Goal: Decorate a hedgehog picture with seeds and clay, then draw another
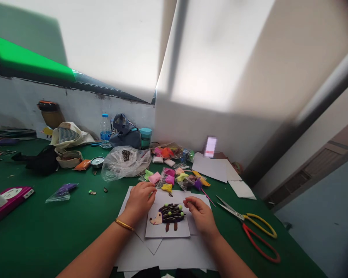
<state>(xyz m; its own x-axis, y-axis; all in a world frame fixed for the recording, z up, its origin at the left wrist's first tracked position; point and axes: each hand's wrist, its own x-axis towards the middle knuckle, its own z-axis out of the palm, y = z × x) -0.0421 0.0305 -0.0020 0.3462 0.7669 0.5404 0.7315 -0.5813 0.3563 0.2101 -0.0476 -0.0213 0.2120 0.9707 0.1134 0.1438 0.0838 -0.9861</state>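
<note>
A hedgehog picture [167, 231] on a white card lies on white paper sheets [179, 256]. Its body has dark seeds and several small light-green balls, with a peach face and brown legs. My left hand [140, 200] is above the card's upper left, fingers curled toward the thumb; anything inside them is too small to make out. At the card's right edge my right hand [201, 216] has thumb and forefinger pinched together, and what they hold, if anything, is not visible. Just beyond the card are a yellow clay lump [167, 188] and a loose seed [171, 195].
Large scissors [246, 220] lie spread at the right. Behind the papers are clay packets [170, 180], a clear plastic bag [126, 164], a water bottle [105, 131] and a phone [210, 146]. A purple packet [64, 192] and a magenta device [13, 200] lie left on the green table.
</note>
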